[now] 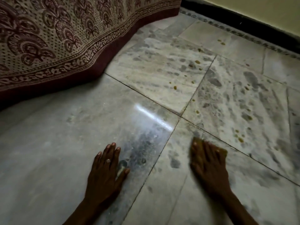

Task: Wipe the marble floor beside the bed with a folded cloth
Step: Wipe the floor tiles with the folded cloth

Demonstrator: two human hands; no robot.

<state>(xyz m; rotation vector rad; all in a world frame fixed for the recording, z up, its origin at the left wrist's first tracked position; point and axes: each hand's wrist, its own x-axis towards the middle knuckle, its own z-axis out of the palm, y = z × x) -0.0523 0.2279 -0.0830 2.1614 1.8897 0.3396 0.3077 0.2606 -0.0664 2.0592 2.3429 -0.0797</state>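
Observation:
My right hand (208, 161) lies flat and blurred on a folded yellow-brown cloth (223, 151), pressing it to the grey-white marble floor (162, 75); only the cloth's edges show around the fingers. My left hand (106, 166), wearing a ring, rests palm down on the floor with fingers spread and nothing in it. Small yellow-brown spots (239, 138) dot the tiles ahead and to the right of the cloth. The bed (48, 38), draped in a cream and maroon patterned cover, fills the upper left.
The bed cover's maroon hem (97, 69) hangs down to the floor at the left. A cream wall with a black skirting (243, 21) runs along the upper right. A bright reflection (154, 117) shines on the tile ahead of my left hand.

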